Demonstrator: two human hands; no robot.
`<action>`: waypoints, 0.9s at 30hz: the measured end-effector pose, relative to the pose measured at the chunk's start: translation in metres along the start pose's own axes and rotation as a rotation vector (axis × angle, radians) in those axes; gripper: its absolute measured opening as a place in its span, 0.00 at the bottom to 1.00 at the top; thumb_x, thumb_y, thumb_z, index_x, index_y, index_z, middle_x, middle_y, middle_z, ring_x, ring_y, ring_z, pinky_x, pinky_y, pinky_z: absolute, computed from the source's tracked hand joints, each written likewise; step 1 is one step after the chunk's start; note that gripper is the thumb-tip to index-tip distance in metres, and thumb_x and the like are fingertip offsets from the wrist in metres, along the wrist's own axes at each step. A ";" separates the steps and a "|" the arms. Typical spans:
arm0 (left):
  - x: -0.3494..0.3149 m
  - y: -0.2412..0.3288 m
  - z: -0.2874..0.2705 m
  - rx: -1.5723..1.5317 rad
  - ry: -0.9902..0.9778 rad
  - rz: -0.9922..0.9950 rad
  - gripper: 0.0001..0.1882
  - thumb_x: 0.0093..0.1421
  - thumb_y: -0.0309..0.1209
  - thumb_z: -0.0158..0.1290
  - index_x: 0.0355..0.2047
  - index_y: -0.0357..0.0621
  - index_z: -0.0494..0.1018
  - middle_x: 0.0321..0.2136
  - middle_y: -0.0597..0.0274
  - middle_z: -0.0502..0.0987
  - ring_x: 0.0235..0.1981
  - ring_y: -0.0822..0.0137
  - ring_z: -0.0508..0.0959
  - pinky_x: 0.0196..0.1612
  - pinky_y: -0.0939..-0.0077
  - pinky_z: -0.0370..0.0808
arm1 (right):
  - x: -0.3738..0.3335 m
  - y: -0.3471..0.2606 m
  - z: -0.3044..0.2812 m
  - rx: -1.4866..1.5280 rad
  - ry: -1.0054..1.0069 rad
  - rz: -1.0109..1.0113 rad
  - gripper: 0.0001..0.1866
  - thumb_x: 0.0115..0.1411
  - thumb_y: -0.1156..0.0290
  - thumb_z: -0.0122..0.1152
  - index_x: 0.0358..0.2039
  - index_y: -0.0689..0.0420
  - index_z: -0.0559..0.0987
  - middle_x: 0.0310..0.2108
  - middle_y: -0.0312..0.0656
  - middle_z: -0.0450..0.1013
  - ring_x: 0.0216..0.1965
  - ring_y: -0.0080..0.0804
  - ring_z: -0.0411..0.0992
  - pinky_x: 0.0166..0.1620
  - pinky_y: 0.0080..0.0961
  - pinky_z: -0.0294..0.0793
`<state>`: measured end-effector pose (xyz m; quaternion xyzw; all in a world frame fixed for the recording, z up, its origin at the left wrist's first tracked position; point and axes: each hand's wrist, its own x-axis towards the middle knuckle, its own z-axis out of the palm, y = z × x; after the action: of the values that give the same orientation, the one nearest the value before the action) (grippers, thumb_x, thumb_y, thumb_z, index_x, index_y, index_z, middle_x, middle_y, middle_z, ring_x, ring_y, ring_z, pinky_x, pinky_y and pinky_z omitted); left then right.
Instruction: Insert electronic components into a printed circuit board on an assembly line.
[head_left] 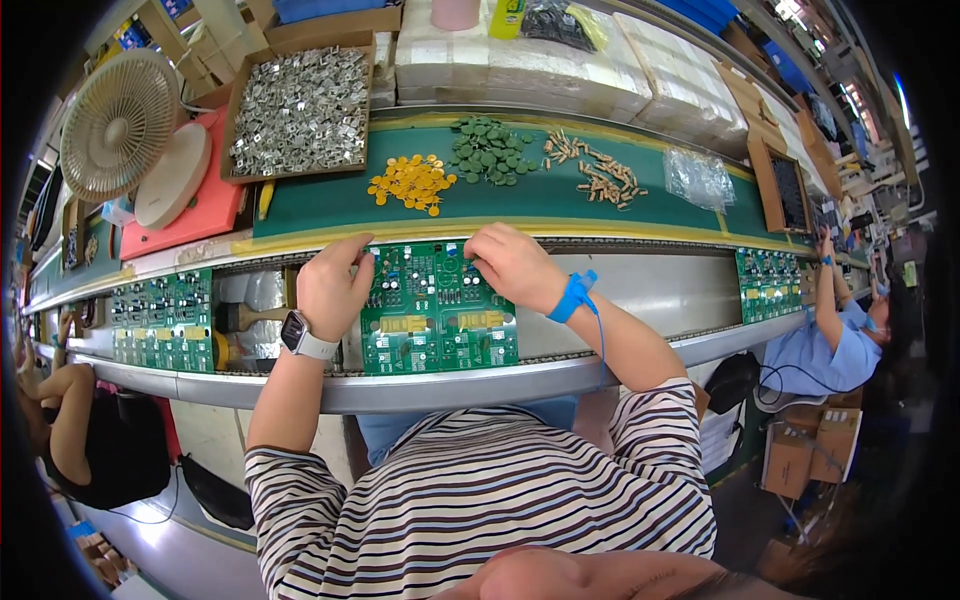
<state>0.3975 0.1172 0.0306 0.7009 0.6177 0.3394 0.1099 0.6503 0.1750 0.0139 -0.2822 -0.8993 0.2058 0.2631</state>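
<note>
In front of me a green circuit board, filled with small components and two yellow parts, lies on the conveyor rails. My left hand, with a watch on its wrist, is at the board's upper left corner, thumb and fingers curled together. Over the upper right of the board is my right hand, its fingers bent and pressed together. A blue corded wrist strap is on that wrist. Whatever either hand's fingertips may hold is hidden.
Beyond the rails lie yellow discs, green discs, tan cylindrical parts and clear plastic bags. A box of metal pieces and a fan stand far left. More boards flank mine; a co-worker is at right.
</note>
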 end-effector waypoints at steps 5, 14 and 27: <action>-0.001 -0.007 -0.002 -0.018 -0.048 0.052 0.14 0.51 0.24 0.53 0.40 0.40 0.74 0.24 0.57 0.75 0.18 0.64 0.72 0.24 0.75 0.70 | 0.003 0.000 0.003 -0.001 -0.048 0.015 0.08 0.47 0.82 0.54 0.30 0.59 0.71 0.29 0.44 0.69 0.35 0.44 0.67 0.38 0.35 0.68; -0.004 -0.009 -0.001 -0.056 -0.035 0.060 0.14 0.50 0.25 0.53 0.40 0.41 0.73 0.25 0.59 0.75 0.18 0.63 0.73 0.24 0.72 0.71 | 0.005 -0.001 0.001 0.003 -0.073 0.031 0.07 0.48 0.82 0.53 0.29 0.59 0.69 0.28 0.44 0.70 0.34 0.45 0.67 0.37 0.36 0.67; -0.001 -0.011 0.004 -0.039 -0.138 -0.012 0.15 0.50 0.27 0.54 0.40 0.44 0.73 0.27 0.59 0.76 0.25 0.57 0.76 0.28 0.67 0.73 | 0.004 0.003 0.008 -0.054 -0.039 0.021 0.08 0.46 0.83 0.54 0.29 0.59 0.70 0.27 0.43 0.68 0.34 0.44 0.67 0.37 0.35 0.68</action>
<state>0.3910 0.1197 0.0207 0.7165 0.6062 0.3015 0.1678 0.6442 0.1780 0.0076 -0.2945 -0.9065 0.1895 0.2358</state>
